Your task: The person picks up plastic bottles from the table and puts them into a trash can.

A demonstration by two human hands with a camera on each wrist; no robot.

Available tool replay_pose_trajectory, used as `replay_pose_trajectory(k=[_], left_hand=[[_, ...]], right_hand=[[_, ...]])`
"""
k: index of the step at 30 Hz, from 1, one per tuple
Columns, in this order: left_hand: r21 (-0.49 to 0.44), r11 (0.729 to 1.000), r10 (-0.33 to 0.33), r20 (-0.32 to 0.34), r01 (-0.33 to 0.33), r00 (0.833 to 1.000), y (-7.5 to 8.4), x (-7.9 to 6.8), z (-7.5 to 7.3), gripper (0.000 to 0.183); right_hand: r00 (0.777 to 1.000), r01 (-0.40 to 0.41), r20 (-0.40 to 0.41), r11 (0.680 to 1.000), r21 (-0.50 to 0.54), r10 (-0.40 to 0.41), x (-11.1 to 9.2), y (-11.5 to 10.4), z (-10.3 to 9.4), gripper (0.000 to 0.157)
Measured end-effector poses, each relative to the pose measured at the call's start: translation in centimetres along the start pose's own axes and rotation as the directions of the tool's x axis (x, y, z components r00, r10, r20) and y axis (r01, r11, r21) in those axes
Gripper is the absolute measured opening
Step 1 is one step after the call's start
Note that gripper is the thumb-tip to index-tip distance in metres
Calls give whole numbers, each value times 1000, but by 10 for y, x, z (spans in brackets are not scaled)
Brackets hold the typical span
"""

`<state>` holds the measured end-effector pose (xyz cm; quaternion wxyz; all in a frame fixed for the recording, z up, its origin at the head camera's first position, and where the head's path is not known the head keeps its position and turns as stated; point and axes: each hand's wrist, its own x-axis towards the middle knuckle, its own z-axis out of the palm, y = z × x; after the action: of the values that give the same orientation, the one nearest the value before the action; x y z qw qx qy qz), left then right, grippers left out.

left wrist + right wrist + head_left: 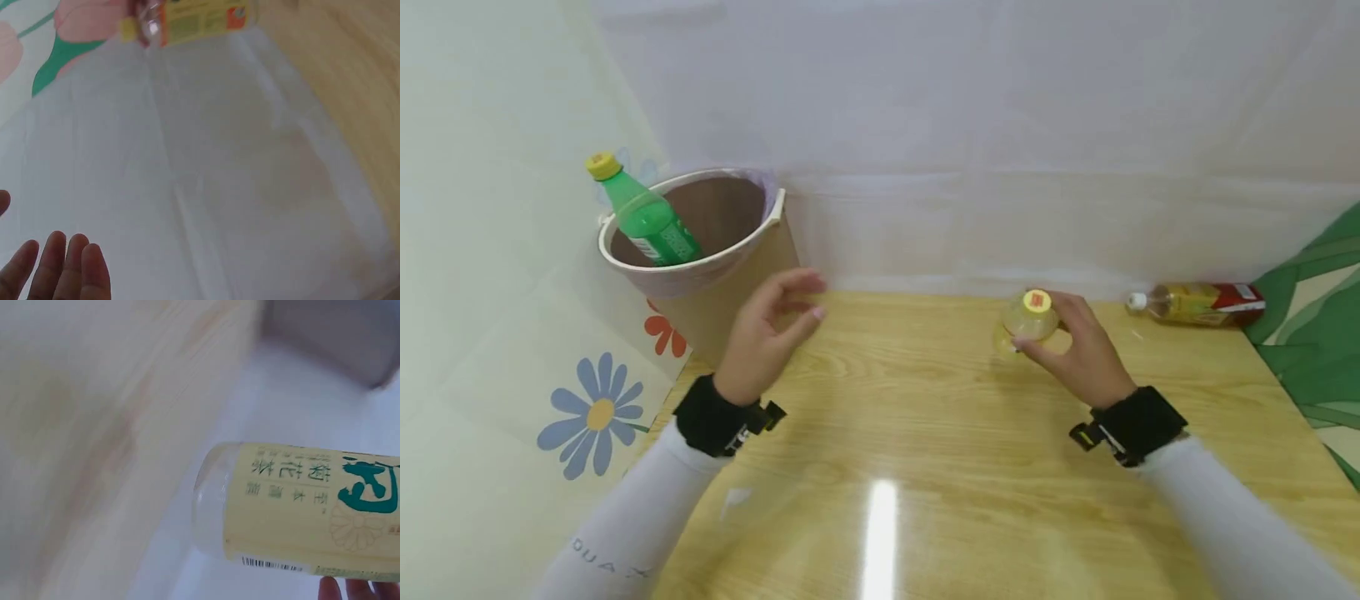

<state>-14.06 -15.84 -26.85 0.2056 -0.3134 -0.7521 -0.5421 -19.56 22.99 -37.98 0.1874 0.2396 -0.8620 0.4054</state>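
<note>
My right hand (pixel 1078 354) grips a clear bottle (pixel 1028 318) with a yellow cap, thumb on one side and fingers on the other. In the right wrist view this bottle (pixel 281 506) shows a pale yellow label with green lettering, and fingertips (pixel 359 589) at its edge. My left hand (pixel 767 333) holds nothing, in front of the bin (pixel 730 292), its fingers loosely bent and the thumb apart. In the left wrist view the fingers (pixel 59 269) look extended. A green bottle (pixel 651 217) with a yellow cap leans in the bin's mouth, its neck above the rim.
A bottle with a yellow and dark red label (pixel 1206 303) lies on its side at the back right of the wooden table (pixel 955 467). Behind the table hangs a white cloth (pixel 925 208). A flower-patterned covering (pixel 580 392) is on the left.
</note>
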Motion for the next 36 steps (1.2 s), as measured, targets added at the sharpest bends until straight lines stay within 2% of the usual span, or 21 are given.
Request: replay_pose_trajectory(k=[2,4,6,9,10,12,15,17,19,25,31,36], left_hand=[[30,1000,-2,102,-2,995,-13,-14,24,48],[49,999,-21,201,11,979,-28,-29,47,59],[70,997,-59,298,40,953,-43,-43,67,71],[88,992,-124,424,95,897,-58,-59,92,83],[86,990,-139,449,112,883,-60,-63,99,85],[69,987,-160,472,145,867,-62,-69,109,87],[60,979,-199,476,194,857,-63,-74,118,87],[57,974,-219,474,219,853,-63,-77,122,87],[62,970,-235,475,235,848,-63,-79,124,88],[59,972,-228,473,227,851,-63,-81,129,88],[48,971,-227,484,233,845,-64,-81,133,86],[36,967,-239,487,254,840,-62,-80,134,85]], right_hand=[[1000,-23,12,986,164,22,-8,-23,6,71],[998,-42,48,941,335,27,-17,-44,13,70],[996,-56,92,872,487,13,-25,-60,21,70],[987,-109,163,754,648,3,-35,-78,31,66],[983,-127,182,723,679,1,-38,-82,34,65],[978,-159,207,662,733,6,-43,-87,39,63],[972,-198,232,610,767,24,-48,-90,43,63],[970,-213,242,592,777,31,-51,-91,44,63],[969,-216,245,590,778,31,-54,-91,44,63],[971,-199,238,603,772,15,-58,-87,44,62],[973,-192,231,618,762,18,-62,-84,43,62],[971,-202,238,617,761,25,-63,-83,42,63]])
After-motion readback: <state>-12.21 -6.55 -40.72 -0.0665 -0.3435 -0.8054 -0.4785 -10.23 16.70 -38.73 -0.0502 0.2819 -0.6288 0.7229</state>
